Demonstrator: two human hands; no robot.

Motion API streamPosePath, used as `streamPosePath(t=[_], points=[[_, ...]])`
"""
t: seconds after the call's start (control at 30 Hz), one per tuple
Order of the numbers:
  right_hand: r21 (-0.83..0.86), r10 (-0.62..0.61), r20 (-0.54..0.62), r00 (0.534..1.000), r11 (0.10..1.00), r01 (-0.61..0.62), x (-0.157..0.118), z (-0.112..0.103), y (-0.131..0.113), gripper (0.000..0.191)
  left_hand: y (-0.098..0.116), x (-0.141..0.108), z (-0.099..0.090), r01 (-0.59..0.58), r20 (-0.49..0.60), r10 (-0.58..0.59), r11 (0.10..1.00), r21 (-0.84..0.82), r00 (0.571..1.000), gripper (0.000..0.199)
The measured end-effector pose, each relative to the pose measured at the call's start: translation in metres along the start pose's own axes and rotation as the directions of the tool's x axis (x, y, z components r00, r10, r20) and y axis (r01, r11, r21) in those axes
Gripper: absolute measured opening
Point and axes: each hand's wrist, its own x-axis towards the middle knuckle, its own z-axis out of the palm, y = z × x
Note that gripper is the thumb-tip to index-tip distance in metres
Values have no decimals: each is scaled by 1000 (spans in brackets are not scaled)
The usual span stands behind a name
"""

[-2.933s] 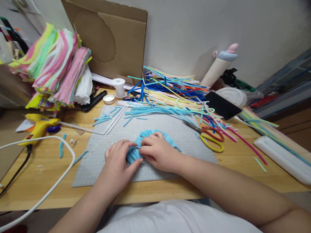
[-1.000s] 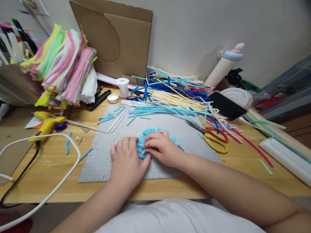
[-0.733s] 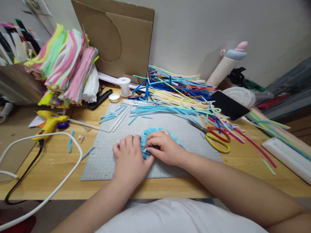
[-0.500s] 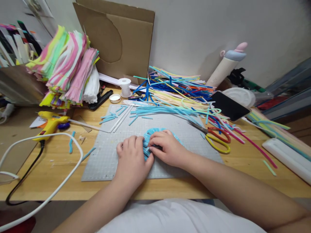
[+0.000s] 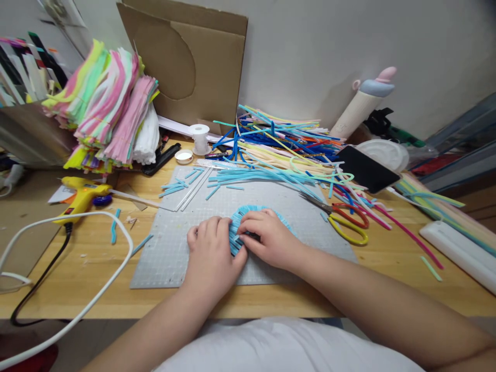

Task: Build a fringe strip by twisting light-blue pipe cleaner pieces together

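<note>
A light-blue fan-shaped piece of bent pipe cleaners (image 5: 236,227) lies on the grey cutting mat (image 5: 166,248). My left hand (image 5: 211,256) lies over its left part, fingers curled against the ribs. My right hand (image 5: 269,237) presses on its right part, fingertips pinching the blue strands at the middle. Most of the piece is hidden under both hands. Short cut blue pieces (image 5: 174,186) lie at the mat's far left, and a row of long blue pipe cleaners (image 5: 263,176) lies at its far edge.
Red-and-yellow scissors (image 5: 343,221) lie right of the mat. A yellow glue gun (image 5: 79,196) and white cable (image 5: 116,274) are at left. Bundled pastel pipe cleaners (image 5: 112,103), cardboard (image 5: 186,57), a thread spool (image 5: 200,138), a phone (image 5: 366,168) and a bottle (image 5: 362,101) stand behind.
Both hands stayed on the blue piece; the left hand's fingers closed in tighter against it next to the right fingertips. The view shifted slightly.
</note>
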Motion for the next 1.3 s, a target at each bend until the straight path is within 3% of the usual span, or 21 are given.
streamPosePath(t=[0.4,0.73,1.3], points=[[-86,-80,55,995,993,84,0,-4,3,10,-10,-1,-4,10,26,-7,988,-156,1000,34],[-91,-138,93,986,985,146,-1,-6,6,11,-10,-1,-6,11,38,-5,986,-164,999,33],[-81,-140,67,988,986,145,0,-1,9,10,-11,-1,-2,5,31,0,989,-145,1000,37]])
